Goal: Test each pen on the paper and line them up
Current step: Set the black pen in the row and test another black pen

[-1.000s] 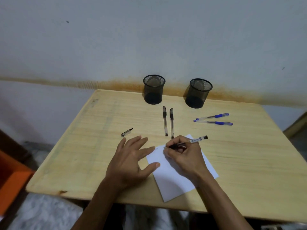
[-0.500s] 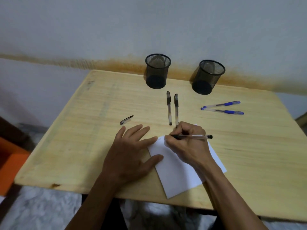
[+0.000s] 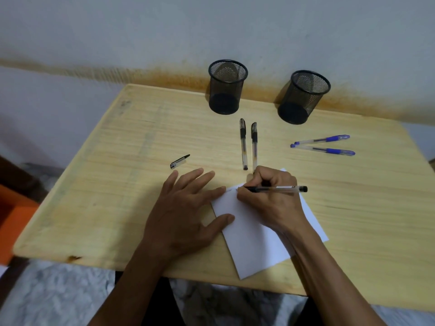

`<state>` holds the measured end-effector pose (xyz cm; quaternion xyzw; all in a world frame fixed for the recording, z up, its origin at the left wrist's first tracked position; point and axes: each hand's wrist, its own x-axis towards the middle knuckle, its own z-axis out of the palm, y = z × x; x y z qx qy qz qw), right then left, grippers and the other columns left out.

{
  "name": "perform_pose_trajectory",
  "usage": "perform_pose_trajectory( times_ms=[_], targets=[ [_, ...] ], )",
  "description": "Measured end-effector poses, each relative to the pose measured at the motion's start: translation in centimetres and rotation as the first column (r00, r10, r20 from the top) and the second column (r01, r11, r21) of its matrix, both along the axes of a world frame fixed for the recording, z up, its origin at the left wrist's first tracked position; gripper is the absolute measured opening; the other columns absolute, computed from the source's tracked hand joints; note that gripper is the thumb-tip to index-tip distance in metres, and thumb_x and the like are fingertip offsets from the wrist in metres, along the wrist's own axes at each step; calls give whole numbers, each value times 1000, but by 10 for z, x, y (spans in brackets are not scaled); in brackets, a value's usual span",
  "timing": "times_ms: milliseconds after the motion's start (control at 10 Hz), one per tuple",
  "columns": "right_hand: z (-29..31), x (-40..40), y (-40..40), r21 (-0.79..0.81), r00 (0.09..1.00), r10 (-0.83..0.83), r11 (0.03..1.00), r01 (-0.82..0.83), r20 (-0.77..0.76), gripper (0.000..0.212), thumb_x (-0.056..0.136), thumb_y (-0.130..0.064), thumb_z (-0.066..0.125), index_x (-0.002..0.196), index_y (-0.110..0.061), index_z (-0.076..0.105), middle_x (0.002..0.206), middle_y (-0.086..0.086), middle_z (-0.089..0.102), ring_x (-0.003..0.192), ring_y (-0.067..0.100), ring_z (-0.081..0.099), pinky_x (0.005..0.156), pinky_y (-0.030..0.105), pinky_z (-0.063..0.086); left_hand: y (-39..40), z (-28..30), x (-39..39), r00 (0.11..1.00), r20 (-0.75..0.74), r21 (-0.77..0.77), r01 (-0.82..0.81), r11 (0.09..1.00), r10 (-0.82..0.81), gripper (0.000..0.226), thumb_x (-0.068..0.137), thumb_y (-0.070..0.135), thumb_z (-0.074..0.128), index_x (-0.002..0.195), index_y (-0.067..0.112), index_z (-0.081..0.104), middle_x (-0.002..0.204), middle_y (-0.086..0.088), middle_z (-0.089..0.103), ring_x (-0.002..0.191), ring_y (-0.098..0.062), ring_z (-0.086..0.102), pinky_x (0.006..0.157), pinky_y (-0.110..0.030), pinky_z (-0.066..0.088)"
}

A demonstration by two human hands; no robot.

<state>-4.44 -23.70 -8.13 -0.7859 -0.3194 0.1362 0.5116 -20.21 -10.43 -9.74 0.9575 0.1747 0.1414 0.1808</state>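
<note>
My right hand (image 3: 270, 201) grips an uncapped black pen (image 3: 280, 189), its tip touching the top left corner of the white paper (image 3: 256, 245). Faint marks show near the tip. My left hand (image 3: 183, 215) lies flat with fingers spread, thumb and forefinger pressing the paper's left edge. The pen's cap (image 3: 179, 161) lies loose on the table to the left. Two black pens (image 3: 248, 143) lie side by side beyond the paper. Two blue pens (image 3: 323, 145) lie at the right, their ends meeting in a narrow V.
Two black mesh pen cups, one (image 3: 227, 87) at the back centre and one (image 3: 303, 97) to its right, stand against the stained wall. The wooden table (image 3: 106, 196) has its front edge close to my body. An orange object (image 3: 11, 222) sits left of the table.
The pen in my right hand has tilted from pointing up-right to lying nearly level, tip still on the paper. The view has shifted closer and downward. My left hand stays put.
</note>
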Motion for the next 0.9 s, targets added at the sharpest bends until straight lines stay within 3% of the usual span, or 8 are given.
perform_pose_trajectory(
  times_ms=[200, 900],
  targets=[
    [1, 0, 2, -33, 999, -34, 999, 35, 34, 19, 70, -4, 79, 61, -6, 62, 61, 4, 65, 59, 18, 58, 52, 27, 42, 0, 1, 0, 1000, 2, -2, 1, 1000, -1, 59, 81, 73, 49, 126, 38, 63, 147, 7, 50, 142, -14, 37, 114, -54, 28],
    [3, -3, 1, -45, 995, -55, 997, 59, 83, 22, 67, -3, 77, 58, -6, 58, 58, 3, 61, 52, 4, 49, 47, 12, 35, 0, 1, 0, 1000, 11, -15, -8, 1000, 8, 60, 80, 74, 48, 126, 38, 64, 147, 7, 50, 142, -13, 36, 115, -54, 26]
  ],
)
